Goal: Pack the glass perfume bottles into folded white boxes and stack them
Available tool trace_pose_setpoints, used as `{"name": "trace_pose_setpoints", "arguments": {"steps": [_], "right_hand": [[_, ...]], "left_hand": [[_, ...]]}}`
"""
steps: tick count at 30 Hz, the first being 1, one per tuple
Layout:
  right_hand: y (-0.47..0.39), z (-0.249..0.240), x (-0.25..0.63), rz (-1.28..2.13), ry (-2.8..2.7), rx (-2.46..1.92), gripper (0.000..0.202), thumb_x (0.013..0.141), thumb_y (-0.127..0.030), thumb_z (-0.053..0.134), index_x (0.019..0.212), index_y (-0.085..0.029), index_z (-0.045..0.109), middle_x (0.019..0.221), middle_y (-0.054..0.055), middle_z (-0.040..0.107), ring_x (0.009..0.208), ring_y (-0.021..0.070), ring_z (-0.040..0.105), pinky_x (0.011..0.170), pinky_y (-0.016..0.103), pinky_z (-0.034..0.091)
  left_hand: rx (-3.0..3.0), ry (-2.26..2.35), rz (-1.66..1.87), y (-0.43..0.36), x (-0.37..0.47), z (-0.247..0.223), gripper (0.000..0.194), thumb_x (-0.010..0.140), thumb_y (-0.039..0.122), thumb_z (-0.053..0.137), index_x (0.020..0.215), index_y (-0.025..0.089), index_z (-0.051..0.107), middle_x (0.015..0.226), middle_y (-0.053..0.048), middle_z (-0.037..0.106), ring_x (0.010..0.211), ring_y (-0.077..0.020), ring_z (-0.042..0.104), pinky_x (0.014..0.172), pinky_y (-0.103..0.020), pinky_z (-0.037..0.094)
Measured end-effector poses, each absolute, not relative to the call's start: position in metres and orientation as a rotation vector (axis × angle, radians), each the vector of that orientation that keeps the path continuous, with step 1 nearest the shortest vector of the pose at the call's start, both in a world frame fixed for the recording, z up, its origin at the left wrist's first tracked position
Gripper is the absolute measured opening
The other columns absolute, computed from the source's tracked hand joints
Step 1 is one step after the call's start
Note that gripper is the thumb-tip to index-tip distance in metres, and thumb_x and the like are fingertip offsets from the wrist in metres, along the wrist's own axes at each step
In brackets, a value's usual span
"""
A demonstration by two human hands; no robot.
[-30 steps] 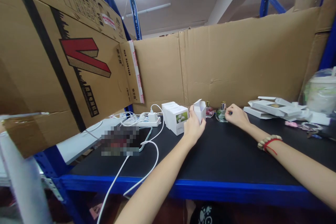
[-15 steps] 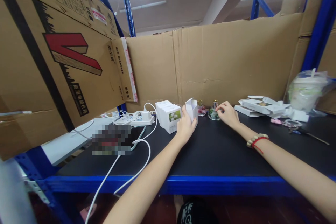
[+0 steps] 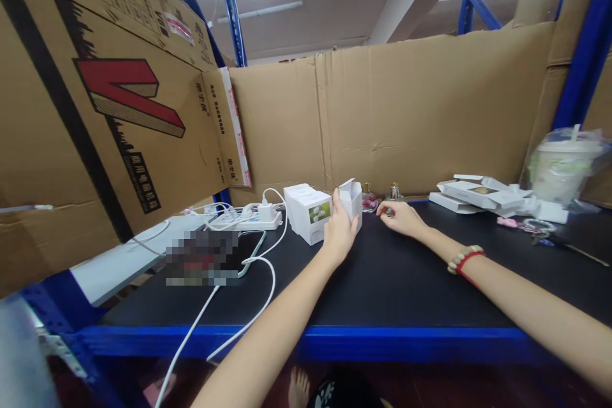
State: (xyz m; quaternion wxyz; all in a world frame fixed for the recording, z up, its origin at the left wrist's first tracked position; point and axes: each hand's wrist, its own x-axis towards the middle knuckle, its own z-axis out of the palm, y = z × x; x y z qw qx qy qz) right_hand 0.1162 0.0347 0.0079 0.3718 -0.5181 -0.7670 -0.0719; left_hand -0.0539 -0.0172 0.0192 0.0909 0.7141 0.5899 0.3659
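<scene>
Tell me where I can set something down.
Bare: black tabletop between left forearm and right forearm, down to the blue front edge. Smaller patch: between bracelet and pink trinket. Crowded: back, with white boxes, bottles, cartons; left, with phone and cables.

Head view, forward across black tabletop [image 3: 382, 287]

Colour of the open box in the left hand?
The open box is white; best seen in the head view.

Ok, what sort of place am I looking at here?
Probably a makeshift workstation in a storeroom or workshop: a black worktop set in blue metal racking, walled with cardboard, with small white boxes standing on it.
</scene>
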Motion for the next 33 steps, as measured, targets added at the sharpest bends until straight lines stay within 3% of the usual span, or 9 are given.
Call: {"name": "trace_pose_setpoints", "arguments": {"steps": [8, 17, 27, 33], "right_hand": [[0.041, 0.014, 0.133, -0.261, -1.978, -1.446, 0.017, 0.059, -0.020, 0.044, 0.043, -0.022, 0.050, 0.049, -0.002, 0.058, 0.050, 0.0132, 0.052, 0.047, 0.022, 0.034], [0.034, 0.016, 0.133, -0.297, -1.914, -1.437, 0.017, 0.057, -0.021, 0.041, 0.042, -0.021, 0.049, 0.042, -0.002, 0.051, 0.042, 0.0114, 0.045, 0.044, 0.022, 0.030], [0.030, 0.022, 0.144, -0.465, -1.677, -1.475, 0.020, 0.059, -0.029, 0.047, 0.043, -0.021, 0.055, 0.043, 0.000, 0.056, 0.046, 0.0143, 0.051, 0.043, 0.023, 0.026], [0.029, 0.022, 0.143, -0.493, -1.714, -1.528, 0.025, 0.060, -0.033, 0.043, 0.040, -0.021, 0.053, 0.044, 0.002, 0.058, 0.046, 0.0152, 0.052, 0.042, 0.023, 0.025]], "left_hand": [[2.161, 1.795, 1.067, -0.011, -0.056, 0.020, 0.070, 0.081, 0.026, 0.044, 0.137, 0.010, 0.005, 0.118, -0.020, 0.054, 0.100, -0.0263, 0.059, 0.082, -0.036, 0.047], [2.305, 1.683, 1.010, -0.001, -0.065, 0.016, 0.065, 0.082, 0.031, 0.044, 0.135, 0.013, 0.011, 0.119, -0.017, 0.054, 0.100, -0.0251, 0.059, 0.082, -0.035, 0.047], [2.455, 1.618, 1.077, -0.005, -0.069, 0.020, 0.059, 0.083, 0.032, 0.044, 0.133, 0.019, 0.017, 0.116, -0.011, 0.057, 0.100, -0.0226, 0.058, 0.080, -0.032, 0.047], [2.468, 1.590, 1.110, -0.004, -0.071, 0.020, 0.062, 0.082, 0.031, 0.043, 0.134, 0.016, 0.013, 0.111, -0.012, 0.058, 0.096, -0.0240, 0.060, 0.074, -0.034, 0.049]]}}
